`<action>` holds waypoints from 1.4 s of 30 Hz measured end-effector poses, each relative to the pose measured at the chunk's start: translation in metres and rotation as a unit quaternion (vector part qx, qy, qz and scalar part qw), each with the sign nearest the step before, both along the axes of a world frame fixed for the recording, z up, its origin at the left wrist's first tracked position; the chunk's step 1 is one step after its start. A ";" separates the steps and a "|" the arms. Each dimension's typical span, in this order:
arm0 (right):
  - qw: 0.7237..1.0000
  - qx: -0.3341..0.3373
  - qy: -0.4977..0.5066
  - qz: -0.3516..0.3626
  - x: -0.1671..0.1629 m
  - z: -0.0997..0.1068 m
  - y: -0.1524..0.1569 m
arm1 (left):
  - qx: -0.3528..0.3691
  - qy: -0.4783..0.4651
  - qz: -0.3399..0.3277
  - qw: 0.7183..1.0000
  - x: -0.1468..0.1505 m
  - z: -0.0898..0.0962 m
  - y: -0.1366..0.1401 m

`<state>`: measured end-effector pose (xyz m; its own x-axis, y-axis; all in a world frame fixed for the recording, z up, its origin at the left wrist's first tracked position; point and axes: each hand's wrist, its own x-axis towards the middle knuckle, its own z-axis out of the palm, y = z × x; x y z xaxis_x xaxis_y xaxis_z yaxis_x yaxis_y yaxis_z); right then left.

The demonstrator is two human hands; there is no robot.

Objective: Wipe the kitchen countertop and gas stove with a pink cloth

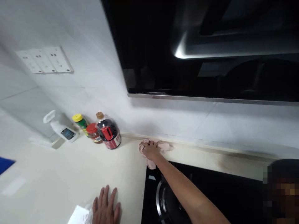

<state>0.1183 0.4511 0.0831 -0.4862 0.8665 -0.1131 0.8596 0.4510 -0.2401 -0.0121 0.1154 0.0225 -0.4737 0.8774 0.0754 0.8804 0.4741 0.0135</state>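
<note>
My right hand (151,151) presses down on a crumpled pink cloth (165,146), its fingers bunched into the fabric. The cloth lies on the pale counter strip against the wall, and one fold hangs down to the corner of the black gas stove (201,177). My right forearm crosses over the stove's round burner (161,200). Lower down, my left hand (105,207) rests flat on the countertop (58,174) with its fingers spread and nothing in them. Beside it is a bright white patch (79,214) that I cannot make out.
Against the wall stand a large dark sauce bottle (112,133), a red-lidded jar (93,133), a yellow-capped green container (80,121) and a white spray bottle (62,127). A black range hood (198,77) overhangs the stove. Wall sockets (44,60) are at upper left. A blurred dark object sits at right.
</note>
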 end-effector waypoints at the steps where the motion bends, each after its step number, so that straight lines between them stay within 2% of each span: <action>1: 1.000 0.011 0.005 0.013 -0.016 0.001 -0.006 | 0.007 -0.001 -0.004 1.000 0.000 0.001 -0.001; 5: 0.998 0.040 0.027 0.050 -0.065 0.004 -0.047 | 0.033 -0.006 -0.025 0.999 0.003 0.004 -0.004; 9: 0.991 0.037 0.059 0.113 -0.084 0.003 -0.103 | 0.072 -0.017 -0.039 0.996 0.003 0.004 -0.007; 11: 0.989 0.034 0.068 0.123 -0.079 0.003 -0.129 | 0.106 -0.032 -0.039 0.993 0.001 0.002 -0.008; 14: 0.993 0.045 0.063 0.091 -0.063 0.001 -0.168 | 0.170 -0.083 -0.036 0.981 -0.003 -0.004 -0.009; 18: 0.996 0.056 0.055 0.043 -0.037 -0.015 -0.237 | 0.242 -0.193 -0.033 0.950 -0.014 -0.010 -0.013; 21: 0.991 0.028 0.126 0.045 -0.019 -0.033 -0.291 | 0.274 -0.259 -0.028 0.926 -0.032 -0.010 -0.030; 23: 0.977 -0.005 0.208 0.054 -0.010 -0.035 -0.312 | 0.278 -0.269 -0.034 0.921 -0.050 -0.008 -0.049; 25: 0.962 -0.011 0.269 0.054 -0.005 -0.022 -0.312 | 0.267 -0.248 -0.045 0.930 -0.070 -0.005 -0.070; 27: 0.957 0.030 0.285 0.037 -0.003 0.003 -0.290 | 0.238 -0.214 -0.052 0.946 -0.086 -0.004 -0.089; 30: 0.965 0.112 0.235 -0.037 -0.006 0.040 -0.234 | 0.179 -0.162 -0.069 0.968 -0.098 -0.003 -0.103; 32: 0.971 0.128 0.157 -0.125 -0.009 0.050 -0.196 | 0.153 -0.127 -0.085 0.976 -0.098 -0.002 -0.106; 34: 0.971 0.111 0.080 -0.197 -0.011 0.045 -0.169 | 0.135 -0.100 -0.101 0.981 -0.094 0.001 -0.105; 37: 0.967 0.079 0.028 -0.239 -0.017 0.022 -0.153 | 0.114 -0.084 -0.112 0.984 -0.086 0.009 -0.103; 39: 0.968 0.074 0.021 -0.241 -0.020 0.010 -0.158 | 0.106 -0.082 -0.111 0.985 -0.084 0.014 -0.102; 42: 0.970 0.073 0.011 -0.230 -0.023 0.002 -0.183 | 0.096 -0.082 -0.113 0.986 -0.085 0.017 -0.100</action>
<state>0.0957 0.2678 0.0855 -0.0453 0.9984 0.0334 0.9734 0.0517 -0.2234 -0.0971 0.0150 0.0399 -0.2879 0.9389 0.1889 0.9416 0.2415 0.2347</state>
